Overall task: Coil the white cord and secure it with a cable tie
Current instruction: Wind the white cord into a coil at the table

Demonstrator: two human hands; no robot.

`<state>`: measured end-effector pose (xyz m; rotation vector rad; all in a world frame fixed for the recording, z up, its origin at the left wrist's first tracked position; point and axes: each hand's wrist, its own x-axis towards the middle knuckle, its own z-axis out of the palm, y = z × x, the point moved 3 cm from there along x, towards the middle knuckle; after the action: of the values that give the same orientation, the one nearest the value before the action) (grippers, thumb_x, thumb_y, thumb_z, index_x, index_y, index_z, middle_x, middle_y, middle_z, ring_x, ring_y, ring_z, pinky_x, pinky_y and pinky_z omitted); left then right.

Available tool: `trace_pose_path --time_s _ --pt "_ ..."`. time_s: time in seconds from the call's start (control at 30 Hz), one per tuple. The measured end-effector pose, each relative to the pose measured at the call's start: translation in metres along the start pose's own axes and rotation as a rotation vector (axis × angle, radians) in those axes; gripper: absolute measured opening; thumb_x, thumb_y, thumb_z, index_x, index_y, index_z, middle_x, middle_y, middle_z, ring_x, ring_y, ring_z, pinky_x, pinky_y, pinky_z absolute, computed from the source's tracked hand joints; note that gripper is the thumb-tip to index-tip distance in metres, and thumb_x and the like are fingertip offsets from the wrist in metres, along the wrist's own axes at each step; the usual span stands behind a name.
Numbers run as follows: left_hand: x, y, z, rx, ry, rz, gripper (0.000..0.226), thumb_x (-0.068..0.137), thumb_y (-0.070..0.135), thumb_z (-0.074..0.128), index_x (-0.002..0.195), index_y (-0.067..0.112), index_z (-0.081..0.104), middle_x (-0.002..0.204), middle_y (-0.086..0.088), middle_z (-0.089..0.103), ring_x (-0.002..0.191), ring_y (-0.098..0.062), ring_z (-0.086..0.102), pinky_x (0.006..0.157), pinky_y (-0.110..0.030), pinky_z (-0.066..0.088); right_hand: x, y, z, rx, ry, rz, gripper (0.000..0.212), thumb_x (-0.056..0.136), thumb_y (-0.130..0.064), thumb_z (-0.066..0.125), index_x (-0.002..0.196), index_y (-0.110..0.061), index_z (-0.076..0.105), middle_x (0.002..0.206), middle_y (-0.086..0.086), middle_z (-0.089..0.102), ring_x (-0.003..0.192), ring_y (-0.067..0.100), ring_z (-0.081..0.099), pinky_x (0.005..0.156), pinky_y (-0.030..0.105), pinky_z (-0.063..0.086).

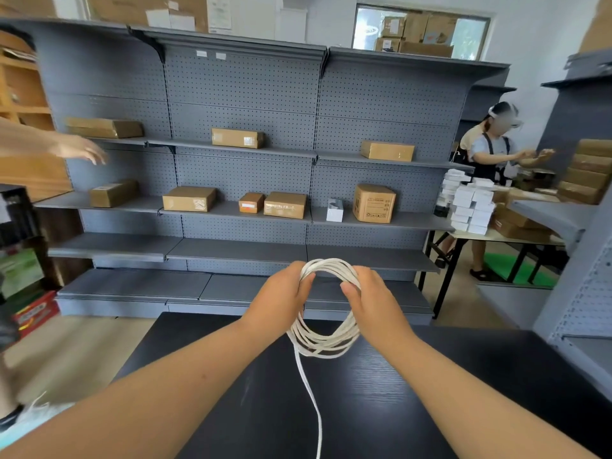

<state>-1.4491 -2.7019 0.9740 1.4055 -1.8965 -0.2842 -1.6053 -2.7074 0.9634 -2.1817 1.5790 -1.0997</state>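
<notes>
The white cord [326, 339] is wound into a round coil of several loops, held upright above the black table [381, 409]. My left hand [281, 296] grips the coil's upper left side. My right hand [371, 299] grips its upper right side, thumb on the inside of the loop. One loose end of the cord trails from the coil's bottom down over the table toward me and leaves the frame at the bottom edge. No cable tie shows in this view.
Grey pegboard shelves [238, 207] with several cardboard boxes stand beyond the table. Another person's hand [79, 150] reaches in at the left. A person [490, 154] works at a table with white boxes [470, 203] at the right.
</notes>
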Motion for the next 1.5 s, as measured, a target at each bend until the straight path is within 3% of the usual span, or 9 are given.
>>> trace_pose_path --time_s 0.17,0.3,0.47,0.6,0.7,0.87,1.03,1.23,1.5 --pt "0.006 0.003 -0.009 0.102 -0.046 0.065 0.027 0.1 0.028 0.035 0.11 0.009 0.051 0.079 -0.004 0.057 0.068 -0.022 0.052 0.061 -0.03 0.036 0.001 -0.006 -0.004 -0.078 -0.045 -0.062 0.054 0.092 -0.032 0.051 0.139 -0.016 0.028 0.138 0.004 0.039 0.123 0.019 0.044 0.1 0.03 0.037" --pt "0.004 0.006 -0.012 0.209 -0.117 0.146 0.028 0.1 0.029 0.036 0.114 0.011 0.052 0.093 -0.01 0.063 0.082 -0.025 0.058 0.071 -0.033 0.041 0.005 -0.019 -0.004 -0.071 -0.122 -0.087 0.052 0.094 -0.03 0.049 0.14 -0.018 0.028 0.142 0.003 0.039 0.128 0.019 0.041 0.103 0.031 0.035" --pt "0.005 0.007 -0.012 0.2 -0.162 0.204 0.027 0.099 0.03 0.038 0.11 0.012 0.055 0.08 0.001 0.055 0.069 -0.015 0.049 0.063 -0.023 0.033 0.007 -0.023 0.003 -0.101 -0.209 -0.033 0.029 0.099 -0.023 0.038 0.126 -0.014 0.041 0.117 0.008 0.056 0.099 0.022 0.053 0.083 0.034 0.041" --pt "0.002 -0.001 -0.009 -0.052 -0.185 0.077 0.014 0.095 0.031 0.048 0.095 0.02 0.056 0.069 0.006 0.053 0.056 -0.006 0.057 0.057 -0.016 0.042 0.007 -0.025 0.003 -0.115 -0.142 -0.073 0.02 0.1 -0.023 0.034 0.11 -0.01 0.046 0.095 0.003 0.05 0.085 0.02 0.047 0.071 0.032 0.035" --pt "-0.001 -0.009 -0.004 -0.249 -0.249 -0.065 0.014 0.09 0.032 0.058 0.083 0.02 0.056 0.07 0.003 0.059 0.065 -0.009 0.062 0.071 -0.029 0.048 0.007 -0.023 -0.004 -0.083 -0.063 -0.06 0.021 0.1 -0.021 0.033 0.111 -0.009 0.047 0.1 0.005 0.053 0.09 0.022 0.05 0.075 0.034 0.039" --pt "-0.005 -0.017 -0.004 -0.44 -0.362 -0.18 0.029 0.082 0.037 0.064 0.093 0.01 0.061 0.079 -0.002 0.067 0.078 -0.017 0.061 0.088 -0.042 0.048 0.007 -0.014 -0.01 -0.081 -0.02 -0.057 0.021 0.099 -0.019 0.035 0.112 -0.008 0.048 0.104 0.006 0.054 0.092 0.022 0.05 0.076 0.033 0.038" --pt "-0.006 -0.007 -0.001 -0.306 -0.242 -0.105 0.018 0.097 0.029 0.045 0.093 0.014 0.055 0.077 0.009 0.063 0.069 -0.014 0.051 0.065 -0.022 0.041 0.005 -0.011 -0.009 -0.041 0.043 -0.025 0.021 0.099 -0.019 0.034 0.111 -0.01 0.048 0.094 0.0 0.049 0.084 0.022 0.05 0.07 0.031 0.035" --pt "-0.004 -0.003 0.002 0.008 -0.063 -0.014 0.027 0.1 0.032 0.031 0.107 0.012 0.048 0.074 -0.004 0.06 0.056 -0.007 0.05 0.054 -0.027 0.04 0.004 -0.005 0.002 0.064 0.005 0.066 0.008 0.099 -0.023 0.035 0.099 -0.018 0.041 0.085 0.007 0.056 0.083 0.032 0.058 0.071 0.041 0.046" --pt "0.004 -0.001 -0.003 0.336 -0.211 0.08 0.028 0.1 0.032 0.032 0.104 0.008 0.046 0.078 -0.005 0.054 0.066 -0.023 0.052 0.062 -0.035 0.038 0.005 -0.01 0.004 0.018 -0.139 -0.046 0.05 0.095 -0.018 0.046 0.142 -0.018 0.025 0.138 0.005 0.037 0.121 0.018 0.044 0.101 0.027 0.033"
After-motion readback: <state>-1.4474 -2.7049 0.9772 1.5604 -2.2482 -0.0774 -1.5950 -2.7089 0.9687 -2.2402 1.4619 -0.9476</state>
